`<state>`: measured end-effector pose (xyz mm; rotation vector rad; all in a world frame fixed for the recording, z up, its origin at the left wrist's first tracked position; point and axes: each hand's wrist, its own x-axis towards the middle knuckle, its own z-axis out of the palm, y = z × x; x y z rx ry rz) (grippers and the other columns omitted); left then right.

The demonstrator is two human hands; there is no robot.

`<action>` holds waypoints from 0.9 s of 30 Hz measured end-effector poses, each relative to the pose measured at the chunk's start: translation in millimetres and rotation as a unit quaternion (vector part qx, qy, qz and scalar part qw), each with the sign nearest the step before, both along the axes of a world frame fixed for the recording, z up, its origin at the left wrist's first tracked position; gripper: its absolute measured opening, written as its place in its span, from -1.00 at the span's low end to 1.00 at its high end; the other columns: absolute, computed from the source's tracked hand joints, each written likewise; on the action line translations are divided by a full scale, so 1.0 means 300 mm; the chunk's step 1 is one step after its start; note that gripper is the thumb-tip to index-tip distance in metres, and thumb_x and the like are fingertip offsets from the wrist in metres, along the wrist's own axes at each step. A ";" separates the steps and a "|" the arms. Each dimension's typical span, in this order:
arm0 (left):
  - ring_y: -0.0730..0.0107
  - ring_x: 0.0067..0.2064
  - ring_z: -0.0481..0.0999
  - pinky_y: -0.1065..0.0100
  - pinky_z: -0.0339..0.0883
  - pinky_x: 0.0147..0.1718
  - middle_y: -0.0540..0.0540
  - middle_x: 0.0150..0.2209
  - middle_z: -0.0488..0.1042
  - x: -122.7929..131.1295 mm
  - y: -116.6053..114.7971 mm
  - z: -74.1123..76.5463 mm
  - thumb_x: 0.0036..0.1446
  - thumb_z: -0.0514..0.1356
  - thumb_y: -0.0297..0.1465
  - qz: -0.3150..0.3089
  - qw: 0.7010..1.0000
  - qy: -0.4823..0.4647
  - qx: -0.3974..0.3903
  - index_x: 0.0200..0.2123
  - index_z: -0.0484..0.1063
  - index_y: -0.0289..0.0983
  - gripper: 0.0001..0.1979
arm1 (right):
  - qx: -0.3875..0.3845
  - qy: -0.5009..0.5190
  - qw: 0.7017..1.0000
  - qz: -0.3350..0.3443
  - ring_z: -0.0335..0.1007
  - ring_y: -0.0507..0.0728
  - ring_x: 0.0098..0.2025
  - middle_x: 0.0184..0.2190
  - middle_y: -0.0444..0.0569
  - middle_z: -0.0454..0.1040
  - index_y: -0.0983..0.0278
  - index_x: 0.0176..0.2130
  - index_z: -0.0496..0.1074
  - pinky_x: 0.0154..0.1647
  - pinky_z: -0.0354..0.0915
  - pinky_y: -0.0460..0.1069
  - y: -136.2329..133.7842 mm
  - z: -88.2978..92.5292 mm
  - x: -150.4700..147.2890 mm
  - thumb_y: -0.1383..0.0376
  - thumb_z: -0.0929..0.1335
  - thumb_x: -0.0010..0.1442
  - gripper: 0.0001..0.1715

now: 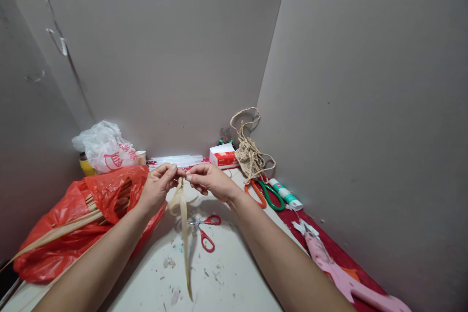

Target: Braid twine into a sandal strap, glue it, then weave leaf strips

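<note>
Head view looks down on a pale leaf strip (184, 224), pinched at its top end between both hands above the worktop (226, 273). From that pinch the strip loops once and then hangs down toward the camera, its tip close to the white, paint-flecked surface. The left hand (159, 186) has its grip closed, thumb and forefinger tips pressed on the strip's top. The right hand (208, 179) meets it fingertip to fingertip, its grip likewise closed on the same end, the other fingers curled under.

Just beyond the hanging strip lie small red scissors (204, 231), flat on the worktop with the handles toward the camera. To the left, a red bag (76, 214) lies slumped, with more pale strips and sticks (69, 226) poking out of its mouth. Behind it sits a white bag (106, 148) with red print, beside a yellow pot (86, 165). At the back wall lies a red-and-white box (223, 156), and next to it a tangle of twine (250, 153). Below the twine rest larger scissors (266, 195) with one orange and one green handle, touching a glue tube (287, 194). Near the right edge, on a red cloth (340, 256), lies a pink glue gun (340, 278). Grey board panels (164, 68) wall in the worktop.
</note>
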<state>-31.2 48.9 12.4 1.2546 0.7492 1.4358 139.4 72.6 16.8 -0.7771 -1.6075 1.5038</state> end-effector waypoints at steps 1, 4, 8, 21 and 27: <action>0.50 -0.43 0.41 0.47 0.29 -0.41 -0.04 -0.44 0.52 -0.003 -0.001 0.003 0.05 0.28 -0.27 0.012 1.000 0.022 0.007 -0.46 0.50 -0.31 -0.80 | 0.006 -0.012 1.000 0.003 0.10 -0.10 -0.69 -0.67 -0.23 0.32 0.34 -0.45 0.43 -0.72 -0.02 -0.17 -0.001 0.005 0.008 0.14 0.44 -0.07 -0.70; 0.52 -0.45 0.40 0.49 0.27 -0.42 -0.02 -0.47 0.50 -0.011 -0.008 0.017 0.06 0.27 -0.26 0.025 0.997 0.079 0.009 -0.49 0.50 -0.31 -0.77 | 0.031 -0.049 0.998 -0.001 0.08 -0.11 -0.69 -0.65 -0.21 0.33 0.34 -0.47 0.44 -0.72 -0.02 -0.17 -0.004 0.021 0.025 0.19 0.44 -0.04 -0.75; 0.56 -0.46 0.35 0.50 0.24 -0.43 0.00 -0.49 0.46 -0.017 -0.014 0.035 0.04 0.29 -0.26 0.012 0.992 0.122 0.010 -0.50 0.50 -0.32 -0.76 | 0.070 -0.085 0.994 -0.017 0.13 -0.11 -0.69 -0.59 -0.19 0.36 0.32 -0.47 0.41 -0.70 0.03 -0.17 -0.002 0.026 0.033 0.24 0.40 0.03 -0.82; 0.48 -0.40 0.43 0.41 0.32 -0.35 -0.02 -0.43 0.50 -0.012 -0.004 0.022 -0.12 0.38 -0.39 -0.014 0.992 0.121 0.005 -0.38 0.50 -0.31 -0.81 | 0.197 -0.132 0.965 -0.114 0.19 -0.06 -0.65 -0.58 -0.21 0.28 0.27 -0.51 0.26 -0.62 0.12 -0.13 -0.024 0.033 0.000 0.22 0.28 0.15 -0.76; 0.52 -0.45 0.38 0.46 0.27 -0.41 0.02 -0.49 0.44 -0.008 -0.006 0.007 -0.07 0.32 -0.44 0.020 0.973 0.224 0.047 -0.44 0.48 -0.32 -0.90 | 0.268 -0.160 0.937 -0.156 0.18 0.00 -0.51 -0.60 -0.18 0.31 0.28 -0.57 0.28 -0.46 0.09 -0.09 -0.024 0.001 -0.039 0.38 0.32 0.04 -0.82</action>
